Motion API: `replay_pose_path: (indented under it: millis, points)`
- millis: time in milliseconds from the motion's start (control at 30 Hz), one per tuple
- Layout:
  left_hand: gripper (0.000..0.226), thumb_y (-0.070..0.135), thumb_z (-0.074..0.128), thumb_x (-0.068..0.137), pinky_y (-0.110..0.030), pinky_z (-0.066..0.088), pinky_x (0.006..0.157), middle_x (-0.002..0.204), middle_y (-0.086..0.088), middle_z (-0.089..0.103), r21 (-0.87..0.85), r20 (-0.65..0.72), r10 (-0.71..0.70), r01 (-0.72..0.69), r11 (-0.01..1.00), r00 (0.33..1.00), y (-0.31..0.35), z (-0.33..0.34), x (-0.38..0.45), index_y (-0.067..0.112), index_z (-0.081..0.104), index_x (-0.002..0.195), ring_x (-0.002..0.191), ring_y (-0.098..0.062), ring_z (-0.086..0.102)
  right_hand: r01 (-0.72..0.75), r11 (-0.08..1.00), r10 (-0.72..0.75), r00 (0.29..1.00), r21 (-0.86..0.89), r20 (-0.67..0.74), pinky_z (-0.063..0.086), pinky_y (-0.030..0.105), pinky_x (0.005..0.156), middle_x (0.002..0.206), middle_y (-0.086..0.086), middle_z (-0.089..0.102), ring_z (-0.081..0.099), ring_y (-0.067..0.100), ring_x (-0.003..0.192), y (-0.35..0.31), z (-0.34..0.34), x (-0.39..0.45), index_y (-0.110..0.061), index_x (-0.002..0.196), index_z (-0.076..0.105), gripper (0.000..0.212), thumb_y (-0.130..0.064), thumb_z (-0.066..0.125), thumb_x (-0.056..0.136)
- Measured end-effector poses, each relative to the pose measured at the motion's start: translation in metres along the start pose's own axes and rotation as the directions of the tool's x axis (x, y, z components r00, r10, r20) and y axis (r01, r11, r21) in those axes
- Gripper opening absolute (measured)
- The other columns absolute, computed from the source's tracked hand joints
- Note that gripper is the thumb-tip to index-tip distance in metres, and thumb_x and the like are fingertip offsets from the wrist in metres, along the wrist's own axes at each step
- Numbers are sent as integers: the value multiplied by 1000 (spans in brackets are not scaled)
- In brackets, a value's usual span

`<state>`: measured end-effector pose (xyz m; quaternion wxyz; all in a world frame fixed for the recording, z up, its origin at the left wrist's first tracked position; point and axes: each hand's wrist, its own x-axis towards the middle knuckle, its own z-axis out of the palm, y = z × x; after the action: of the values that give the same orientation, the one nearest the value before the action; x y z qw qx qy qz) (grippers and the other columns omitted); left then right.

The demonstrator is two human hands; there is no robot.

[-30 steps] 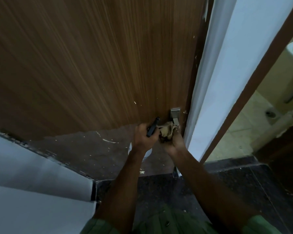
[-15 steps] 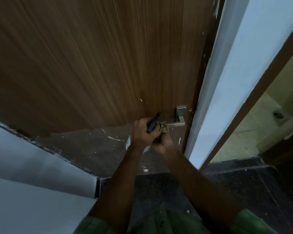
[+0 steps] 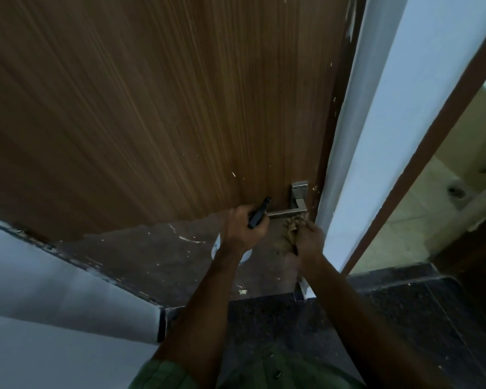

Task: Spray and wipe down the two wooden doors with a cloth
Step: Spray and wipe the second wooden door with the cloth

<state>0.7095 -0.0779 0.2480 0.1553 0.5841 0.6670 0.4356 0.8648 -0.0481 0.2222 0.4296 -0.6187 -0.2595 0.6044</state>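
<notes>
The right hand (image 3: 306, 241) is bunched around a tan cloth (image 3: 292, 230), gripping it just under the outer end of the metal lever handle (image 3: 288, 213), while the left hand (image 3: 243, 228) is clenched round a spray bottle (image 3: 230, 249), its black nozzle (image 3: 260, 211) poking up and forward past the knuckles and its white body showing below the wrist. A moment ago the cloth hand was tucked in close against the left hand, partway along the lever; now it has slid out to the right, toward the lever's bend and the square plate above it, and the two hands stand a little apart. To my eye that means the handle is getting its rub, stroke by stroke, with the bottle parked rather than spraying, since the nozzle points at the wood above the lever and no mist shows. The wooden door (image 3: 166, 108) rises right in front of both hands, its lower part beneath them looking duller and scuffed, flecked with pale spots. Just to the right of the cloth hand runs the dark door edge and a white wall (image 3: 376, 136), close enough to crowd the wiping. Farther right a second brown frame (image 3: 421, 164) opens onto a tiled room. Whether the second door is there I cannot tell.
</notes>
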Motion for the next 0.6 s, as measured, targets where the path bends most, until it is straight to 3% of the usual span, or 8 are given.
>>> replay_pose_path:
  millis: [33, 100, 133, 200, 233, 367, 600]
  points:
    - [48, 17, 73, 93, -16, 27, 46, 47, 12, 47, 23, 25, -15, 15, 1000, 1000, -2, 3, -1, 36, 45, 58, 43, -9, 48, 130, 987, -142, 981, -96, -132, 53, 22, 71, 97, 5, 70, 66, 16, 86, 1, -6, -1, -9, 111, 73, 21, -20, 56, 106]
    - [47, 17, 76, 93, -13, 29, 46, 48, 13, 45, 77, 67, -36, 31, 997, 997, -2, 7, -5, 35, 48, 59, 46, -5, 52, 419, 864, -485, 841, -281, -240, 54, 26, 81, 96, 0, 71, 63, 11, 86, -4, -12, -3, -9, 109, 74, 20, -21, 60, 102]
    - [48, 15, 77, 92, -13, 30, 45, 49, 14, 44, 94, 76, -29, 22, 995, 997, -2, 9, -7, 35, 47, 59, 48, -2, 54, 535, 755, -632, 748, -380, -202, 52, 27, 89, 99, 0, 73, 63, 14, 92, -7, -9, 2, -10, 109, 75, 22, -23, 59, 100]
    - [50, 11, 78, 90, -11, 32, 45, 49, 16, 40, 103, 81, -23, 15, 995, 996, -1, 10, -10, 34, 46, 60, 48, 2, 54, 629, 558, -760, 649, -541, -29, 37, 18, 94, 112, 3, 73, 60, 22, 105, -5, -2, 21, -12, 114, 73, 28, -25, 57, 96]
    - [48, 10, 78, 90, -11, 33, 46, 49, 16, 40, 108, 87, -37, 27, 994, 996, 0, 10, -11, 31, 47, 61, 49, 3, 54, 654, 477, -779, 624, -587, 62, 33, 17, 92, 115, 3, 72, 58, 26, 108, -6, 1, 28, -13, 116, 73, 30, -26, 55, 95]
    - [31, 13, 76, 92, -10, 34, 47, 53, 15, 45, 129, 113, -72, 57, 990, 991, 3, 11, -12, 20, 57, 68, 51, 3, 55, 659, 214, -830, 512, -721, 222, 41, 40, 87, 113, 4, 72, 53, 34, 110, -1, 5, 32, -15, 113, 73, 31, -24, 50, 94]
    - [27, 12, 77, 89, -9, 29, 47, 51, 17, 47, 58, 19, -83, 82, 995, 996, 5, 17, -19, 18, 62, 68, 46, -2, 51, 714, -116, -721, 418, -691, 553, 41, 46, 83, 116, 7, 69, 54, 38, 108, -13, 7, 34, -14, 116, 71, 44, -36, 46, 89]
